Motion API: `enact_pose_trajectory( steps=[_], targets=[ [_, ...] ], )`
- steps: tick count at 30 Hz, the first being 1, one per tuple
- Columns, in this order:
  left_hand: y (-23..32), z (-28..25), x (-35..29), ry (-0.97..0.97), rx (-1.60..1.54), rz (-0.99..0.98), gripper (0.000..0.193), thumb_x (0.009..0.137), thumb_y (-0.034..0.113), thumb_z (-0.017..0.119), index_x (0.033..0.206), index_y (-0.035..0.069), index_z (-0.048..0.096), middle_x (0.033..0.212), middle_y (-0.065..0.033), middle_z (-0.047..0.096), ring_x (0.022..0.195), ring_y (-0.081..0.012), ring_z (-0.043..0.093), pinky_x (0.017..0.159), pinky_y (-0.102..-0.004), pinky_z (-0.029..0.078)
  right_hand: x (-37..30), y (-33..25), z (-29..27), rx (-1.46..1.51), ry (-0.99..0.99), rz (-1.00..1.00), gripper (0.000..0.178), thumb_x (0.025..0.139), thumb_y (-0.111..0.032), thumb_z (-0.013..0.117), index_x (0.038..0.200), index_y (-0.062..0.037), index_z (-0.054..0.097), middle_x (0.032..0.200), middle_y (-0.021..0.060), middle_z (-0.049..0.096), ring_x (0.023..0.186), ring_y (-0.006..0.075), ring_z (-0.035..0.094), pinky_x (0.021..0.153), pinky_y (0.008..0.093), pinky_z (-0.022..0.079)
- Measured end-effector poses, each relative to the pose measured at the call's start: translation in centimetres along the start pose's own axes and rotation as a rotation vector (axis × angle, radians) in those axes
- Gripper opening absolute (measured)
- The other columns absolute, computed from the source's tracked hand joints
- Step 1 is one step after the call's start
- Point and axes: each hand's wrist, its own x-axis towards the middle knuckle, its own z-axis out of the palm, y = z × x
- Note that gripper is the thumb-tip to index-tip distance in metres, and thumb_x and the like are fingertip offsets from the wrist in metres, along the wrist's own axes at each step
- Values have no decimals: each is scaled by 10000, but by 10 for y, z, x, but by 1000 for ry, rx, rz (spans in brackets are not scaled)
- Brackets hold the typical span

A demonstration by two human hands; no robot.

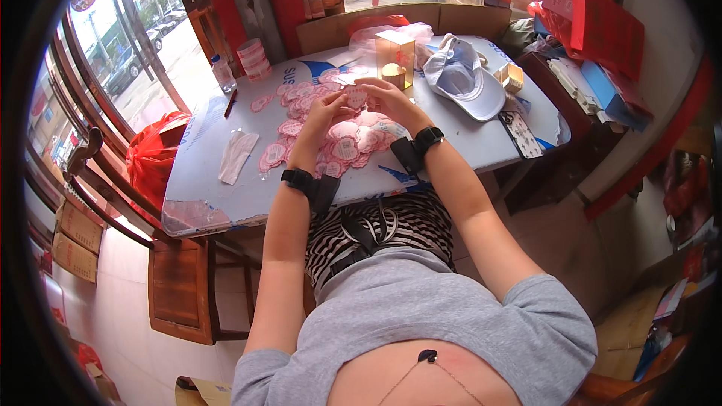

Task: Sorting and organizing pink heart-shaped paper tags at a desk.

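A small, round, scalloped pink-and-white packet [356, 98] is up between the person's two hands, above the far part of a heap of similar pieces. The left hand [335, 111] grasps it from the left with the fingertips, and the right hand [385, 98] grips it from the right, fingers bent over its upper edge; the exact finger contact is too small to make out. Below and around the hands spreads the loose, overlapping heap of round pink-and-white scalloped packets [346, 152], lying on a pale blue-grey worktop [199, 177] with rounded corners and blue printing.

Just beyond the right hand stands an upright gold-and-clear box [395, 51], with a pale blue fabric cap [459, 75] to its right. Past the cap are a small gold box [510, 77] and, nearer the right edge, a flat, patterned, light rectangular object [520, 134]. Left of the heap lie a pale pink, flat, crumpled strip [238, 156] and a thin dark stick [231, 103]. At the far left corner, a clear bottle with a blue cap [222, 75] stands beside a pink-and-white banded cylinder [254, 59]. Left of the worktop sits a bulging red plastic bag [150, 152].
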Motion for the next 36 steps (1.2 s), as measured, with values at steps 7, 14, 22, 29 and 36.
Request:
enact_pose_trajectory(
  steps=[7,14,22,29,36],
  targets=[
    [14,10,-20,-99,820,180,298,797,285,670,953,32,670,870,-115,665,729,-184,635,645,-289,489,7,1,-29,355,229,-252,231,874,-131,576,1102,-92,570,652,-50,475,566,53,459,529,216,407],
    [5,-7,-26,-78,1152,258,461,597,355,782,897,22,674,898,-172,603,856,-293,588,764,-343,467,11,9,-35,468,274,-223,183,880,-97,558,1058,-126,582,657,-55,494,555,60,473,523,222,412],
    [-7,-14,-14,-114,1049,136,446,579,320,797,865,2,671,930,-175,607,907,-282,591,780,-356,472,12,11,-32,464,284,-216,201,866,-107,572,1066,-99,559,682,-44,490,558,65,452,523,232,409],
    [-8,-14,-14,-83,972,139,473,587,289,793,902,-36,656,887,-158,634,829,-246,611,729,-329,481,13,12,-30,455,247,-180,156,886,-98,551,1041,-82,561,638,-45,477,554,66,474,522,211,413],
    [-7,-14,-13,-157,1019,59,507,563,287,802,922,-21,621,881,-150,616,812,-242,589,705,-316,464,13,13,-29,407,295,-138,228,871,-117,561,1096,-83,537,723,-51,493,582,60,453,530,229,401]
  ],
)
